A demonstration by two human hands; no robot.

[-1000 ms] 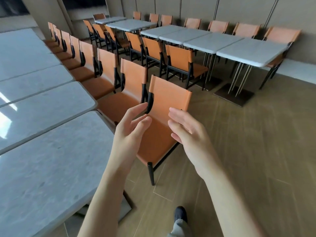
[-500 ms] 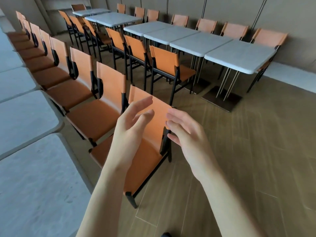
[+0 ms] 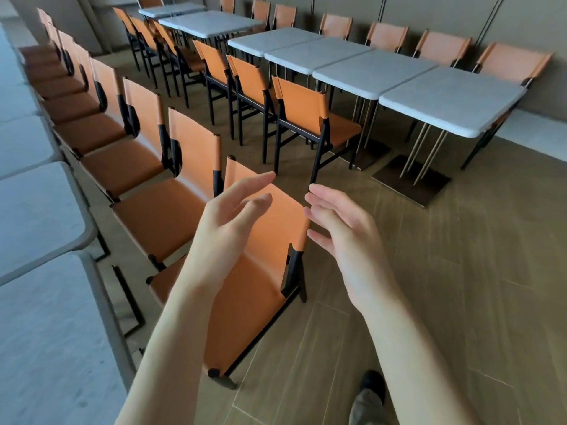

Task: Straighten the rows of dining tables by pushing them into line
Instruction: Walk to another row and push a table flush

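Note:
Grey-white dining tables run in two rows. The nearest table of the left row (image 3: 40,326) lies at my lower left. The far row's end table (image 3: 451,99) stands at the upper right on thin metal legs. My left hand (image 3: 227,222) and my right hand (image 3: 340,228) hover in the air, palms facing each other, fingers relaxed and holding nothing. They float over the backrest of the nearest orange chair (image 3: 270,228), a short gap apart, touching neither chair nor table.
A line of orange chairs with black frames (image 3: 147,161) runs along the left tables. More orange chairs (image 3: 300,105) face the far row, others stand against the wall. Wood-look floor (image 3: 460,286) lies open on the right. My shoe (image 3: 372,383) shows at the bottom.
The view has swung to the right and forward, so the left tables slid toward the frame's edge. Both hands stay raised and apart, now over the end chair's backrest.

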